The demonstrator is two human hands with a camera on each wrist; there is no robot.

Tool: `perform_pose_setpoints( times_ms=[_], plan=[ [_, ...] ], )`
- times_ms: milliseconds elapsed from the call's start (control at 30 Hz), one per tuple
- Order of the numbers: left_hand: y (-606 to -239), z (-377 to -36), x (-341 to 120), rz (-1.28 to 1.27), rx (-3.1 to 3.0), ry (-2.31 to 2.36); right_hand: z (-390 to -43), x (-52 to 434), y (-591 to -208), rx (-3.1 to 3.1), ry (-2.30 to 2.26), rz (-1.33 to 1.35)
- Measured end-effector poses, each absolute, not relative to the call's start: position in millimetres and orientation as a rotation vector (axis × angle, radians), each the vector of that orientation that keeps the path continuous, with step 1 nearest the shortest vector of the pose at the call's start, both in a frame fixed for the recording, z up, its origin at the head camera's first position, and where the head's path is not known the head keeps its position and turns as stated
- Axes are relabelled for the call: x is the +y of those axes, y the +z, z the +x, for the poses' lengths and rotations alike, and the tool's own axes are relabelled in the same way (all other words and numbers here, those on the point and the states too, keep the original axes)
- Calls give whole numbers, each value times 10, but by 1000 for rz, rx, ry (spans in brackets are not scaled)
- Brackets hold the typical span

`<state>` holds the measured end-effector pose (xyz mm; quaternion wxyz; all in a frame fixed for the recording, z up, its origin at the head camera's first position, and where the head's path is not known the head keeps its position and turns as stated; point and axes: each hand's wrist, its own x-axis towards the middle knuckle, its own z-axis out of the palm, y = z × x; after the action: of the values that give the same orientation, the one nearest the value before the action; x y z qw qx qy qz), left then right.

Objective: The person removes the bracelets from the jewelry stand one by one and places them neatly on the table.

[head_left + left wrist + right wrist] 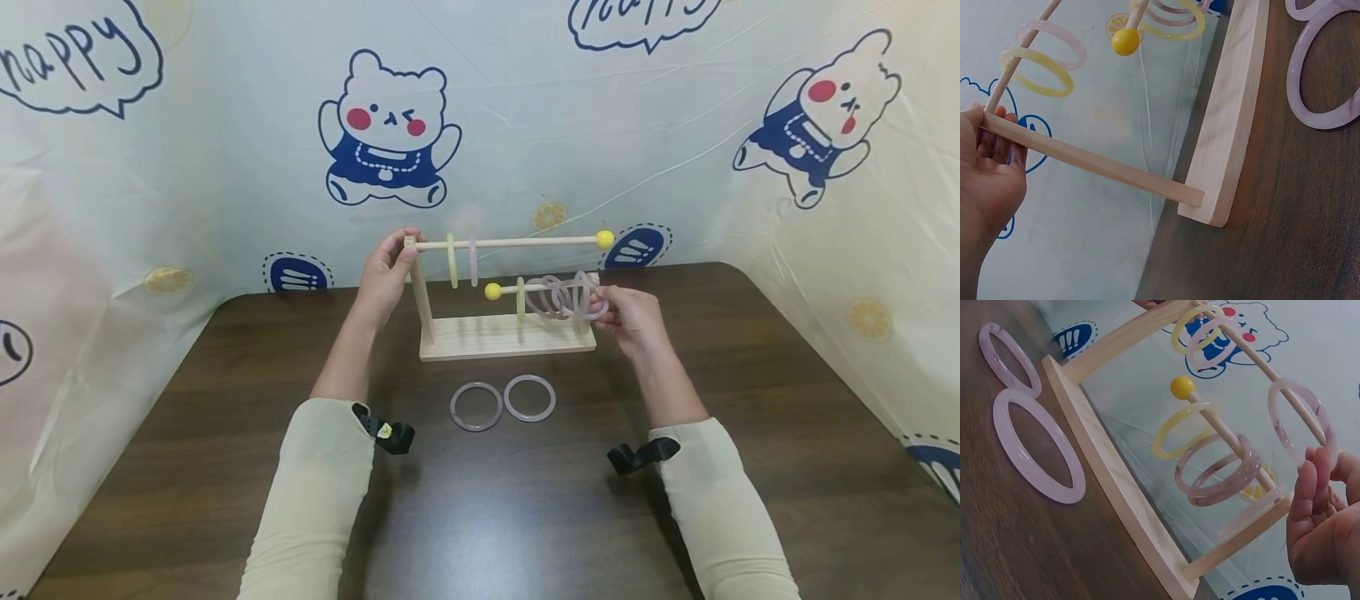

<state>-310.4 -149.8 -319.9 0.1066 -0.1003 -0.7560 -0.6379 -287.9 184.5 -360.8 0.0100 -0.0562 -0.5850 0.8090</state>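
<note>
While my left hand point(386, 275) grips the wooden rack's point(506, 337) upright post at frame centre, I steady it. My right hand point(633, 317) pinches a pink ring point(592, 300) on the lower rod.

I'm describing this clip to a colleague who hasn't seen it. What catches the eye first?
A wooden stand at the table's middle carries two yellow-tipped rods hung with bangles. The left hand grips its left post, the right hand pinches a pink bangle by the lower rod. Two loose bangles lie in front.

dark wooden table point(750, 467), cartoon bear backdrop point(225, 125)
</note>
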Motion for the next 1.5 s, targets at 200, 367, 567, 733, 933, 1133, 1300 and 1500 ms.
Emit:
perform_pose_setpoints(
  times_ms=[200, 367, 567, 733, 933, 1133, 1300, 1500],
  plan=[
    [-3193, -3109, -1497, -297, -2227, -1880, -2862, 1908, -3611, -1967, 2501, -96],
    [-3197, -3109, -1498, -298, -2223, -1879, -2849, 1963, -3617, -2126, 2475, -70],
    [-3202, -3110, -1494, -309, -2204, -1883, -2840, 2015, -3626, -2312, 2417, -79],
    [-3206, -3115, -1497, -309, -2217, -1873, -2829, 2054, -3635, -2382, 2411, -19],
    [-3211, -3119, -1501, -309, -2218, -1873, -2821, 2086, -3657, -2455, 2394, 70],
    [-3215, -3128, -1499, -292, -2227, -1878, -2811, 2131, -3678, -2553, 2371, 149],
    [-3212, -3130, -1499, -277, -2242, -1882, -2802, 2169, -3690, -2641, 2331, 236],
    [-3207, -3119, -1502, -289, -2230, -1881, -2814, 2200, -3721, -2718, 2278, 323]
  ],
)
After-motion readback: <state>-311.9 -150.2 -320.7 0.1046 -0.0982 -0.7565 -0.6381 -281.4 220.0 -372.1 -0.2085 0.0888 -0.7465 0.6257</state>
